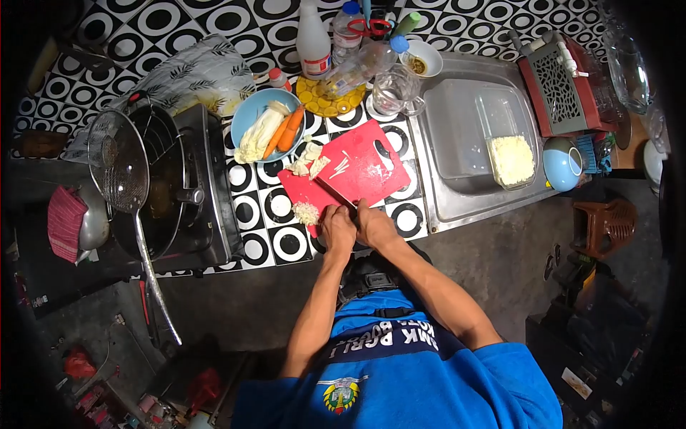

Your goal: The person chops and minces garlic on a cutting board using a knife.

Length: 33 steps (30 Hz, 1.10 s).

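A red cutting board [368, 154] lies tilted on the patterned counter before me. My right hand [376, 227] is closed round the handle of a knife [334, 191], whose blade points to the upper left across the board. Close beside it, at the board's near edge, my left hand [338, 229] has its fingers curled together; what they grip, if anything, is hidden. A finely chopped pale heap [306, 213] sits left of my left hand. Pale chunks [309, 161] and thin pale strips [341, 166] rest beyond the blade.
Behind the board, a blue plate [239, 129] holds carrots [284, 134] and a pale leafy vegetable [259, 134]. A stove with a wok [161, 207] and strainer [119, 161] stands left. Rightward, a sink [457, 204] holds a clear container with pale shreds [513, 161]. Bottles [313, 43] stand behind.
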Tool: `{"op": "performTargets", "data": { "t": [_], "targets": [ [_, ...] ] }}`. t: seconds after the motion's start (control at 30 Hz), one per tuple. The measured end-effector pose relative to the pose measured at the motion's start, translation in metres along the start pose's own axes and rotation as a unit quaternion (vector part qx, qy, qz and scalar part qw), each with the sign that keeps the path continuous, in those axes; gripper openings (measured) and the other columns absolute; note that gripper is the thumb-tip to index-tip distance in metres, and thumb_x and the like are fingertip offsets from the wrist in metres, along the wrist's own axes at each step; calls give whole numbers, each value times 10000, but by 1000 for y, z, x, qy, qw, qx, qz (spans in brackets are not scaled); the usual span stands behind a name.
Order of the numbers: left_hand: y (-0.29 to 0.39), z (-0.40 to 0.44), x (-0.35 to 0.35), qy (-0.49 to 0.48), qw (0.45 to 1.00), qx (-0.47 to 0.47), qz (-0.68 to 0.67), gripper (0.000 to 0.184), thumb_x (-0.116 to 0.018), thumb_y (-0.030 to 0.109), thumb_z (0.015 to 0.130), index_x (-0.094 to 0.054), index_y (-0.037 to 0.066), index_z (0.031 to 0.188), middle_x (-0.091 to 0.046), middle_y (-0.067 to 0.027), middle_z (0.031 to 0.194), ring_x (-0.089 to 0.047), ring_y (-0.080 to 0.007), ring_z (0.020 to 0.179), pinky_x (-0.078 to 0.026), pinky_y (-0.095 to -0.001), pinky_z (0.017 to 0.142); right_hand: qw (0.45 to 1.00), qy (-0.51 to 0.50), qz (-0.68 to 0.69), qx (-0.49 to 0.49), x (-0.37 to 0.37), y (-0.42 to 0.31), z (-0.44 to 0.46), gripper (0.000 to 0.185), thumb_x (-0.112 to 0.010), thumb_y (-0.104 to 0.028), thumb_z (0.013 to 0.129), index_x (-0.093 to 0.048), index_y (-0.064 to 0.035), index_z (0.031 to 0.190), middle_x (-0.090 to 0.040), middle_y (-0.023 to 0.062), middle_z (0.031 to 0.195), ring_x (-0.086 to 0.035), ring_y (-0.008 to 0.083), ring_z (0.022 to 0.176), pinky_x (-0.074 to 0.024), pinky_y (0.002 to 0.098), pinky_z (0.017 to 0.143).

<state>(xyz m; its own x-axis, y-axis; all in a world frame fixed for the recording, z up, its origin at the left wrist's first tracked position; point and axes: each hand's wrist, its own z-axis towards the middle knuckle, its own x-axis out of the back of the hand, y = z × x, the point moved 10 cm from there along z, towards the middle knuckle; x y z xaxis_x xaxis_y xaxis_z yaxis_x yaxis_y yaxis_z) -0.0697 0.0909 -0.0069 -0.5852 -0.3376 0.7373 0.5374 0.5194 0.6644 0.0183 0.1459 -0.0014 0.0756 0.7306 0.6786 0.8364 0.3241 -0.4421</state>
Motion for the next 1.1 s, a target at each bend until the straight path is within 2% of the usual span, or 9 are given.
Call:
{"op": "performTargets", "data": {
  "t": [0.23, 0.33, 0.53, 0.67, 0.83, 0.9, 0.93, 1.03, 1.1],
  "targets": [
    [-2, -2, 1, 11, 1000, 2, 0, 108, -576, 43, 772, -654, 13, 840, -584, -172, 836, -585, -395, 777, -461, -477, 683, 1000, -25, 4, -5, -8, 14, -13, 432, -653, -99, 746, -416, 65, 1068, -633, 292, 870, -630, 429, 861, -511, 473, 761],
    [0, -2, 4, 15, 1000, 5, 5, 119, -571, 27, 758, -655, 7, 840, -594, -169, 834, -587, -393, 770, -468, -465, 689, 999, 18, 26, -9, -10, 13, -12, 488, -676, -101, 703, -409, 53, 1081, -624, 294, 805, -624, 439, 820, -512, 482, 724],
    [-5, -1, 6, 29, 998, -20, -51, 120, -564, -6, 732, -636, 1, 829, -591, -198, 839, -575, -402, 781, -460, -473, 697, 998, 6, 38, 43, 5, 13, 0, 440, -634, -84, 728, -413, 57, 1081, -622, 301, 853, -616, 452, 849, -501, 500, 750],
    [-14, -6, 45, 91, 993, -49, -49, 182, -553, -22, 759, -659, -15, 906, -619, -182, 865, -604, -345, 783, -483, -407, 708, 983, 75, 169, -2, 25, 51, -30, 350, -569, -92, 816, -419, 82, 1080, -598, 334, 778, -599, 484, 795, -481, 522, 729],
    [-40, -27, 90, 100, 986, -72, -111, 221, -538, -22, 796, -650, -12, 986, -622, -147, 901, -613, -291, 777, -490, -349, 672, 991, 61, 115, -25, -5, 61, -30, 282, -553, -89, 831, -424, 73, 1022, -593, 332, 750, -599, 483, 788, -474, 530, 725],
    [-45, -36, 101, 87, 987, -88, -102, 232, -551, -11, 809, -645, -5, 1021, -617, -136, 942, -609, -259, 759, -484, -312, 627, 992, 53, 114, 16, -18, 36, -23, 297, -561, -89, 813, -414, 66, 1020, -595, 331, 784, -590, 489, 805, -468, 519, 731],
    [-46, -41, 105, 75, 989, -85, -98, 301, -565, -46, 749, -624, -14, 1043, -615, -162, 977, -590, -341, 848, -489, -393, 730, 992, 42, 114, 36, -27, 22, -19, 346, -575, -82, 785, -402, 68, 1044, -597, 336, 797, -588, 494, 814, -474, 525, 757],
    [-36, -54, 107, 62, 983, -169, -23, 326, -606, 16, 739, -618, -27, 1062, -613, -153, 1046, -550, -347, 976, -475, -415, 806, 993, 25, 110, 29, -42, -10, -5, 407, -610, -66, 722, -399, 75, 1040, -589, 354, 837, -590, 490, 848, -478, 512, 778],
    [-35, -60, 94, 22, 979, -200, 18, 397, -604, 83, 763, -590, -1, 1151, -553, -137, 1221, -484, -349, 1139, -424, -433, 926, 993, 13, 112, 27, -44, -22, -3, 405, -608, -71, 724, -403, 81, 1039, -587, 360, 842, -588, 494, 851, -480, 508, 781]
  ]
}}
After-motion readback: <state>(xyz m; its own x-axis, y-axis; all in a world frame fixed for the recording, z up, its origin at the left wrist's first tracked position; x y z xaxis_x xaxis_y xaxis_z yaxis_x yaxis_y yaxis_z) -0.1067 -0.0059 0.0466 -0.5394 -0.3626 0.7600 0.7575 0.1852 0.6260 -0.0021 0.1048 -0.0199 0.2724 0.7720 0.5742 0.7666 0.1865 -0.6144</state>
